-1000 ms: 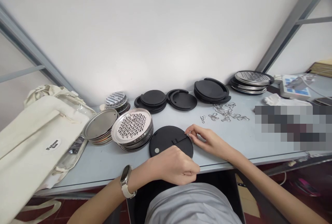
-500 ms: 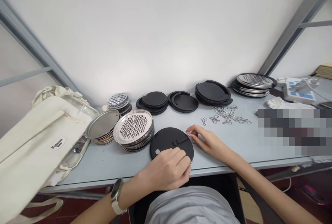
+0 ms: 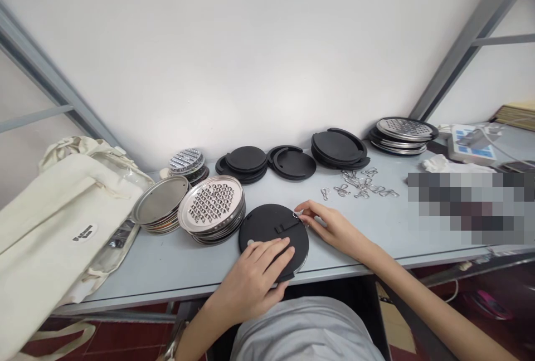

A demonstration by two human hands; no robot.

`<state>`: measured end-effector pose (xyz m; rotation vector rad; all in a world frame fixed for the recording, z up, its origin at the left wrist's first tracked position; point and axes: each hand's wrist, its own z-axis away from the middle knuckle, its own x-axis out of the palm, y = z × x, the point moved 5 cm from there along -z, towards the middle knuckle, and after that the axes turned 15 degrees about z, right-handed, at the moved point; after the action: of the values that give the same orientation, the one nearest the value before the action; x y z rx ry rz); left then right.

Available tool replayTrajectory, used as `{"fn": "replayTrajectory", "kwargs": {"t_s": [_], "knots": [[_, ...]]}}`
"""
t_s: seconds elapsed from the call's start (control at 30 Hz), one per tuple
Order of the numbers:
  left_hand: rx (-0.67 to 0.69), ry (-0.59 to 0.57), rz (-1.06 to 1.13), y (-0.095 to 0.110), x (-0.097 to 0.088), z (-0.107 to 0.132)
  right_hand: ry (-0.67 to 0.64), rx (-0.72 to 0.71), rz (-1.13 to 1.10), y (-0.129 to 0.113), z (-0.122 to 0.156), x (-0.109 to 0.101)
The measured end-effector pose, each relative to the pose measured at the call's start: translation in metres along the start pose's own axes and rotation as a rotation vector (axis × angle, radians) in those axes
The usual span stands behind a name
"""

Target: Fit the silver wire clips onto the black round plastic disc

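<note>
A round black plastic disc (image 3: 267, 220) lies on the table edge in front of me, with a small pale round spot and a molded bar on its face. My left hand (image 3: 261, 274) rests on its near side, fingers stretched out flat. At the disc's right rim, my right hand (image 3: 324, 224) pinches a small metal wire clip (image 3: 296, 215); whether the clip passes through the disc I cannot tell. Several similar loose wire clips (image 3: 361, 184) are scattered farther back on the right.
A stack of round metal graters (image 3: 212, 205) stands left of the disc, beside stacked metal plates (image 3: 162, 202). Black lids (image 3: 246, 159) and black rings (image 3: 339, 148) line the wall. More graters (image 3: 403, 130) are at the back right. A cream bag (image 3: 83, 210) covers the left end.
My left hand has opened from a curled grip at the disc's near rim to lying flat on it. The right hand stays at the rim with the clip.
</note>
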<state>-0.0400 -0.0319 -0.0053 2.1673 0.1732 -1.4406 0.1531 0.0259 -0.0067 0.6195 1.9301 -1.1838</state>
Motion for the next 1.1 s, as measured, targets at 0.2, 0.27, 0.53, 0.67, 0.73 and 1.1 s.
{"fn": "replayTrajectory", "kwargs": {"t_s": [0.2,0.27,0.53,0.67,0.73,1.1], "knots": [[-0.05,-0.033,0.159,-0.0041,-0.0075,-0.0002,-0.01,-0.045,0.013,-0.003,0.0012,-0.001],[-0.056,-0.032,0.174,-0.0046,-0.0079,0.0002,-0.016,-0.054,0.023,-0.0053,0.0017,-0.0022],[-0.07,-0.02,0.209,-0.0052,-0.0091,0.0011,-0.065,-0.025,0.016,-0.009,0.0035,-0.0026],[-0.071,-0.018,0.22,-0.0054,-0.0093,0.0015,-0.092,-0.024,-0.002,-0.0081,0.0031,-0.0016],[-0.07,-0.012,0.226,-0.0052,-0.0098,0.0019,-0.103,-0.028,-0.012,-0.008,0.003,-0.0015],[-0.081,-0.02,0.237,-0.0053,-0.0104,0.0017,-0.109,-0.026,-0.035,-0.0058,0.0038,0.0005]]}}
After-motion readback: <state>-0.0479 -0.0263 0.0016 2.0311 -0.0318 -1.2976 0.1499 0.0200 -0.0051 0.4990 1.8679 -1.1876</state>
